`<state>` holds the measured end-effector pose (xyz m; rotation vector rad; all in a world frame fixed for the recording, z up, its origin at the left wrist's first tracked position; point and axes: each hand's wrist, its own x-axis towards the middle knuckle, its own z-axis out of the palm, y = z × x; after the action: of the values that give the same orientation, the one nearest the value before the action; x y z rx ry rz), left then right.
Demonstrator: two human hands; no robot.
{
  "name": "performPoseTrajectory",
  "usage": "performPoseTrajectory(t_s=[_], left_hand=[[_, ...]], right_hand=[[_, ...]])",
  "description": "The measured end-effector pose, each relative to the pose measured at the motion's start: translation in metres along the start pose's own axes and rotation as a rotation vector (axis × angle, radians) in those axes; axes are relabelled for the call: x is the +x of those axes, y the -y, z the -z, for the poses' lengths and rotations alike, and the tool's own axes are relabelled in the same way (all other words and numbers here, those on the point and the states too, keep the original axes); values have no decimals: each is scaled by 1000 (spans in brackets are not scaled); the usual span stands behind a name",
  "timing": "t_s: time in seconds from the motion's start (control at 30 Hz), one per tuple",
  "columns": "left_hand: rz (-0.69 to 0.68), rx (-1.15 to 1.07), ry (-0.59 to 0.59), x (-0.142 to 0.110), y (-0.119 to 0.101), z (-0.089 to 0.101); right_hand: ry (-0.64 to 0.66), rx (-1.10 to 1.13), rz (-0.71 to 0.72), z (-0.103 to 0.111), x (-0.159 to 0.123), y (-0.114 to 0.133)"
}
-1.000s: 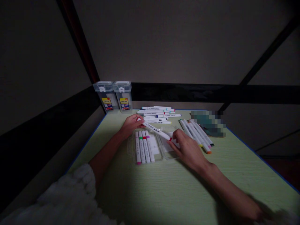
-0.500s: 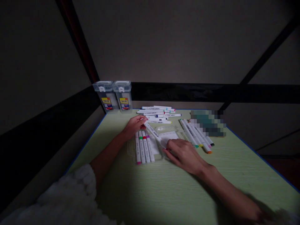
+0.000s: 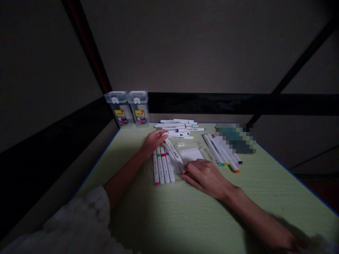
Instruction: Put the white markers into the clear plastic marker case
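Observation:
A white marker slants over an opened clear plastic case, gripped at both ends. My left hand pinches its far end, where a bit of red shows. Its near end is in the fingers of my right hand, beside a red tip. In the left half of the case lie several white markers side by side, with pink, green, red and purple bands. A printed white sheet shows in the right half, partly covered by my right hand.
Behind the case lies a loose pile of white markers. More markers lie to the right, against a pixelated green object. Two clear lidded boxes stand at the table's back left corner. A wall rises behind the table.
My right hand has moved down and left with the marker's near end, so the marker tilts more steeply and sits over the case. My left hand has shifted slightly right.

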<state>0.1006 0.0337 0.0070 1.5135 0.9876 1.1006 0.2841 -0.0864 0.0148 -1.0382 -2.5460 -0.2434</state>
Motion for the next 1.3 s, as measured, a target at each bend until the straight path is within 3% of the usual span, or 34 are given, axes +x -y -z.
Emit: performPoseTrajectory(t_s=[0.13, 0.63, 0.97, 1.3], left_hand=[[8, -51, -37, -2, -3, -4], [45, -1, 6, -7, -8, -8], [-3, 16, 15, -3, -1, -6], [-83, 270, -6, 4, 9, -1]], right_hand=[[-6, 36, 61, -3, 0, 2], [-56, 27, 156, -4, 1, 5], [-7, 35, 161, -2, 2, 6], [47, 30, 97, -4, 1, 7]])
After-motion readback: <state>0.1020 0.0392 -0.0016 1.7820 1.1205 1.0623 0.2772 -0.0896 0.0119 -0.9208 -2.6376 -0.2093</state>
